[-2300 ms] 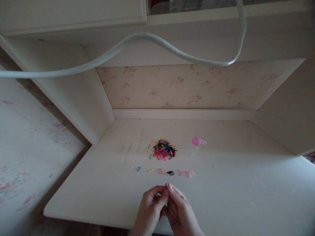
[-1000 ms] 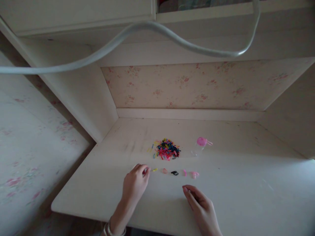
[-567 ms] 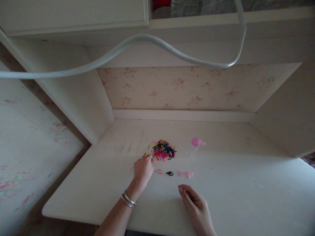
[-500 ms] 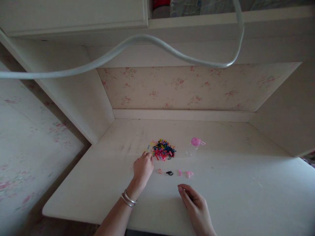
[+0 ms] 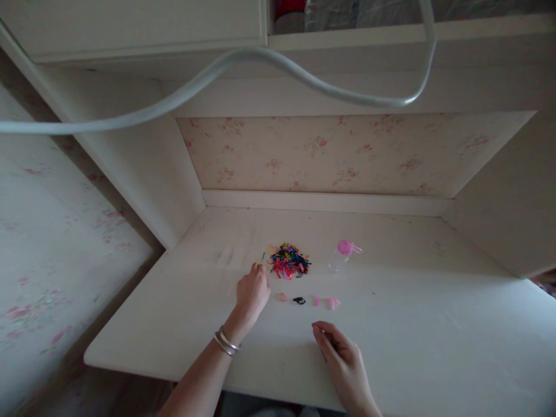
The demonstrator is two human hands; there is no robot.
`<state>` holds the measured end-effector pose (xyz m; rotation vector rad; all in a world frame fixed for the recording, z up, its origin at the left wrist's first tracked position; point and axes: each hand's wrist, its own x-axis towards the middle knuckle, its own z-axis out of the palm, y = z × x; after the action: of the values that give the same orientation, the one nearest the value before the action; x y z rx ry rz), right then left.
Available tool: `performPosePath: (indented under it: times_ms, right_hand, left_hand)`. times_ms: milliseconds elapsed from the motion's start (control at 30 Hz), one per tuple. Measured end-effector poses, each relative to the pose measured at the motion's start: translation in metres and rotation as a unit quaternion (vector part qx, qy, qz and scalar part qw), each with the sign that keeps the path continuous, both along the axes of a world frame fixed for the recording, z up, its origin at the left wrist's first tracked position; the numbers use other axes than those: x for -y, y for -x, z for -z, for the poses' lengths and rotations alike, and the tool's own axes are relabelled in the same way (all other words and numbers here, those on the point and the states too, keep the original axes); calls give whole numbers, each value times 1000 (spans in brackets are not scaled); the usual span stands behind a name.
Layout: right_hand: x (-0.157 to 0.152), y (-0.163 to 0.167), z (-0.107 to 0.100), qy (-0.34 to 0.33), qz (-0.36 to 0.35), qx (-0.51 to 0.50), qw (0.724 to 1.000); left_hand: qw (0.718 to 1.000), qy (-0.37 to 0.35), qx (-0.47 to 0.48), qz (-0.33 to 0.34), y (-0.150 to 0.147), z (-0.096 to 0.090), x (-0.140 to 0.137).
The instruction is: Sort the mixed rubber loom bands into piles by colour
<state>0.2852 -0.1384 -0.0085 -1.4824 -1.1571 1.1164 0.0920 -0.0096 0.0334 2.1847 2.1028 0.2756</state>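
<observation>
A heap of small multicoloured rubber bands (image 5: 290, 262) lies on the white desk (image 5: 412, 336). At the heap's left edge is my left hand (image 5: 253, 291), fingers curled down and closed; whatever the fingertips grip is hidden. Nearer to me, my right hand (image 5: 343, 356) has thumb and forefinger pinched together, and I cannot make out anything between them. Between the hands and the heap runs a row of small piles: peach bands (image 5: 282, 297), black bands (image 5: 299, 300), a bright pink band (image 5: 316, 300) and light pink bands (image 5: 332, 303).
A clear little bottle (image 5: 339, 264) with a pink lid (image 5: 346, 248) lies right of the heap. A white cable (image 5: 304, 78) hangs across the upper view, in front of the cabinet (image 5: 143, 29). Side panels and a flowered back wall (image 5: 317, 153) enclose the desk.
The view has shifted slightly. My left hand stays at the heap's left edge with its fingers still closed, and my right hand keeps its pinch in nearly the same place.
</observation>
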Motion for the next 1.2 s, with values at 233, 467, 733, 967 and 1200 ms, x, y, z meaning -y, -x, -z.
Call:
performPosePath:
  times_ms: [233,467,733,967,1200]
  right_hand:
    - [-1,1,-8,0,-6,17,1000]
    - [-1,1,-9,0,-14,17,1000]
    - [-1,1,-9,-10,-19,21,1000]
    - [-11,8,-16,14,-43,44,998]
    - [-74,38,-60,-97,-148,310,934]
  left_hand:
    - [999,-24,43,6,18,-12,28]
    - [997,-43,61,21,21,10,55]
    - [996,-49,65,28,22,17,68]
    - [966,-48,250,44,48,22,90]
    - [901,9,432,-34,75,23,98]
